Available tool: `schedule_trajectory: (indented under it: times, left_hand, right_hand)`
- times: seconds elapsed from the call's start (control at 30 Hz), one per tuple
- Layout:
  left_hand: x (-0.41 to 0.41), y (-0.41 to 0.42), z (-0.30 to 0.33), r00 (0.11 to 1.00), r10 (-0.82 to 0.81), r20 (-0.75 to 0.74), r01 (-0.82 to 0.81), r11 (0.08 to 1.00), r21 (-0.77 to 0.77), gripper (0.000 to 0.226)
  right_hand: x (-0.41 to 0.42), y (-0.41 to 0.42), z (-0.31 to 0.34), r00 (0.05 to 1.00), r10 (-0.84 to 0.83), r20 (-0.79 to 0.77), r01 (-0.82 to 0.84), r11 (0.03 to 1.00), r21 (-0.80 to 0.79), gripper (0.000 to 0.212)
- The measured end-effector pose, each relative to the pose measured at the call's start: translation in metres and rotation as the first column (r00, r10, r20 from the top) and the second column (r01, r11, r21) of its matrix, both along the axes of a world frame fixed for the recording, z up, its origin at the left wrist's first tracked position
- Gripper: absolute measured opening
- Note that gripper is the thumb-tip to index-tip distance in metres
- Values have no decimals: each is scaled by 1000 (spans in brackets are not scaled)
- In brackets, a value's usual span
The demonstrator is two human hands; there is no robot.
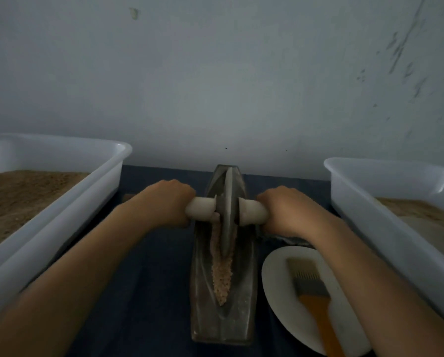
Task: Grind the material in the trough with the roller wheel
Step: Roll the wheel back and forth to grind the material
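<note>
A long grey metal trough (244,300) lies lengthwise in front of me on the dark blue table. Pale crushed material (222,276) fills its groove in the near half. The grey roller wheel (228,210) stands upright in the groove, toward the far end. A white axle handle (200,207) passes through the wheel on both sides. My left hand (167,202) grips the left end of the handle, and my right hand (285,210) grips the right end.
A white bin (61,202) with brown granular matter stands on the left. A second white bin (385,215) with similar matter stands on the right. A white plate (280,300) holding an orange-handled brush (311,292) lies near right, under my right forearm. A wall rises close behind.
</note>
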State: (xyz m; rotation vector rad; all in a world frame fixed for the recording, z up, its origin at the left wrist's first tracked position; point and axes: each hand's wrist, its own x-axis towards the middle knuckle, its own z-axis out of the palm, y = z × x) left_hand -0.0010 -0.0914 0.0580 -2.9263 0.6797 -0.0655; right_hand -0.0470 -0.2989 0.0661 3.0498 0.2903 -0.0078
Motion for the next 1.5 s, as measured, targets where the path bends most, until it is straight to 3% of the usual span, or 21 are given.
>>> schedule_trajectory:
  times: [0.1, 0.2, 0.3, 0.37, 0.47, 0.6, 0.77, 0.87, 0.97, 1.13, 1.3, 1.37, 1.5]
  left_hand:
    - [-16, 1, 13, 987, -40, -158, 56, 994, 96, 37]
    - [-29, 6, 24, 947, -54, -318, 97, 988, 121, 29]
    - [-32, 9, 26, 922, -60, -382, 108, 989, 106, 25]
    - [-27, 8, 23, 924, -47, -379, 84, 993, 82, 24]
    - [-13, 5, 13, 964, -19, -265, 34, 998, 54, 33]
    - [7, -1, -5, 997, 35, 62, -32, 998, -54, 36]
    - [16, -9, -24, 903, 36, 428, 28, 989, -143, 24]
    - [14, -10, -25, 883, 49, 467, 48, 980, -192, 24]
    - [10, -8, -18, 935, 48, 352, -1, 991, -132, 24]
    - [-6, 3, -2, 1000, 17, 3, -16, 999, -40, 36]
    - [-25, 9, 18, 945, -41, -326, 63, 996, 59, 34]
    - [-30, 11, 24, 906, -43, -421, 77, 995, 62, 31]
    - [-30, 11, 26, 867, -42, -497, 55, 998, 13, 24]
  right_hand:
    - [-21, 6, 14, 976, 0, -218, -5, 1000, -26, 24]
    - [-37, 6, 23, 943, 18, -331, -9, 1000, 27, 22]
    - [-42, 6, 27, 924, 44, -380, -17, 997, 76, 18]
    - [-36, 7, 24, 941, 48, -336, -36, 999, 41, 18]
    - [-19, 6, 14, 982, 42, -186, -38, 999, 26, 9]
    - [7, -2, -6, 993, -3, 120, 1, 1000, 16, 30]
    - [30, -8, -29, 903, -30, 428, 3, 998, 64, 10]
    - [32, -9, -34, 876, -31, 482, 6, 999, 53, 8]
    - [26, -11, -30, 915, -13, 403, -4, 999, 41, 7]
    - [8, -4, -9, 998, 4, 70, -2, 1000, -27, 27]
    - [-23, 3, 14, 970, 41, -239, -43, 999, -3, 12]
    - [-33, 3, 21, 944, 58, -326, -46, 998, 44, 18]
    - [-34, 3, 25, 938, 75, -338, -43, 994, 101, 18]
